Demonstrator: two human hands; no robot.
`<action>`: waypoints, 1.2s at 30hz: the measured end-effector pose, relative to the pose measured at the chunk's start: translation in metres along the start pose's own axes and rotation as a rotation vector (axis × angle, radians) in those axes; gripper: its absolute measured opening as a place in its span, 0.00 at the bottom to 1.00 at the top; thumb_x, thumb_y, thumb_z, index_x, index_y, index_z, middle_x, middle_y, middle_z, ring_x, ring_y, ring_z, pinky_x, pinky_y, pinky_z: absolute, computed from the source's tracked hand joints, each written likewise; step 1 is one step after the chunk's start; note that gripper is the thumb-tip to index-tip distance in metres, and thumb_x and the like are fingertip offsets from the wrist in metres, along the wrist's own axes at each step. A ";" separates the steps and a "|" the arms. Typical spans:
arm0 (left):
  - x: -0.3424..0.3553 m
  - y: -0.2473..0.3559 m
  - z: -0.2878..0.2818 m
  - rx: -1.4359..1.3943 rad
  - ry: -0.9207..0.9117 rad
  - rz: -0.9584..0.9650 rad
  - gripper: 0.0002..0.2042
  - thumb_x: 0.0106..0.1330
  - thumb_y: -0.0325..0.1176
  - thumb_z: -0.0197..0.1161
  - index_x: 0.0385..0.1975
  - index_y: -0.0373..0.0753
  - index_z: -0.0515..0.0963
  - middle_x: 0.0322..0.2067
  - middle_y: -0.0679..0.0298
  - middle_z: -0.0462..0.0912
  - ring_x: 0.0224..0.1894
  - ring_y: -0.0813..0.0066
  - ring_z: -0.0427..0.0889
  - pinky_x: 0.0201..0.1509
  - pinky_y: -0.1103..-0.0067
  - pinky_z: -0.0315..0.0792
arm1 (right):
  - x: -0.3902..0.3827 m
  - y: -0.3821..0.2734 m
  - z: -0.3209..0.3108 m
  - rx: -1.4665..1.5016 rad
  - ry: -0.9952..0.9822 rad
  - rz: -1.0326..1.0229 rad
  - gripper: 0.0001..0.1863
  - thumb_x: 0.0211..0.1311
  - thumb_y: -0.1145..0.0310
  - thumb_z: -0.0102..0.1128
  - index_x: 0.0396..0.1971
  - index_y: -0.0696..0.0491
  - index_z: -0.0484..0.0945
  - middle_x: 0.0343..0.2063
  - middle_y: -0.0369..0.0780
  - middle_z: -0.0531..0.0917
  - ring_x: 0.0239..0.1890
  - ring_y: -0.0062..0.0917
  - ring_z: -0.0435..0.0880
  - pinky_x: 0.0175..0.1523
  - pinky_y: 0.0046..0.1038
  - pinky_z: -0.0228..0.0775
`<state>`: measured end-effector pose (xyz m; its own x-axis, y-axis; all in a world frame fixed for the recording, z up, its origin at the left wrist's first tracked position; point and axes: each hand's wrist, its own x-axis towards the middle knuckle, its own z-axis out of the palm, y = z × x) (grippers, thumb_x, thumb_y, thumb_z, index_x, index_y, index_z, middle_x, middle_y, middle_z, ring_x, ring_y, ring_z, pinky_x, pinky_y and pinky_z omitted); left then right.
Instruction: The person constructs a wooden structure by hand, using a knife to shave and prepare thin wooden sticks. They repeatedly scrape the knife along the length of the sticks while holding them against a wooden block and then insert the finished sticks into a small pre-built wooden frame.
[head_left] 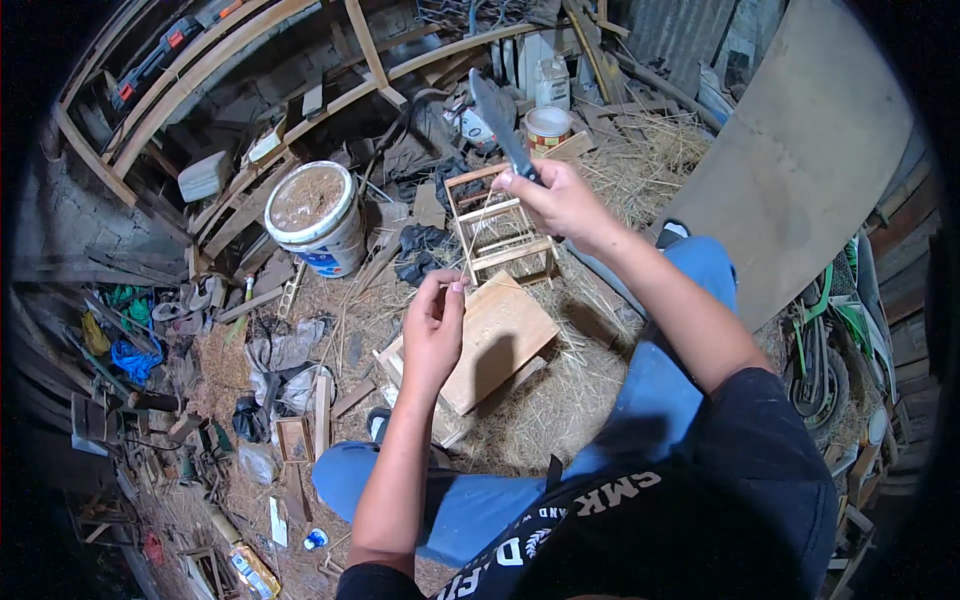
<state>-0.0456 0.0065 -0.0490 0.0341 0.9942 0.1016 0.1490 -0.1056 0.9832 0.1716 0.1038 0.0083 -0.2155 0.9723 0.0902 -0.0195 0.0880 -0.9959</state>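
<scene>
My right hand [560,203] is closed round the dark handle of a knife [500,122], whose broad grey blade points up and away to the left. Lower and to the left, my left hand [435,325] has its thumb and fingertips pinched together. Whatever thin thing may be between them is too small to make out. Just beyond both hands stands a small open frame of wooden strips [500,235]. Below it, beside my left hand, a wooden block or low bench [505,340] with a flat pale top rests on the straw-covered ground, between my legs.
A white bucket [315,220] filled with brownish material stands at the far left, and a smaller tub [547,128] lies farther back. A large flat board [790,170] leans on the right, near a green motorcycle [830,345]. Scraps, cloths and wood pieces litter the left floor.
</scene>
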 end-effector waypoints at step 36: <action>-0.064 0.125 0.065 -0.306 0.006 0.048 0.07 0.79 0.39 0.51 0.43 0.43 0.67 0.21 0.76 0.65 0.17 0.90 0.56 0.19 0.86 0.50 | -0.110 -0.042 -0.023 -0.253 -0.107 -0.637 0.14 0.71 0.69 0.55 0.54 0.46 0.72 0.40 0.41 0.83 0.41 0.27 0.83 0.49 0.29 0.73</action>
<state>0.0355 -0.0720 0.0574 0.0282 0.9884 0.1495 -0.1577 -0.1433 0.9770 0.2188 -0.0017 0.0405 -0.3334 0.6889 0.6436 0.0516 0.6950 -0.7172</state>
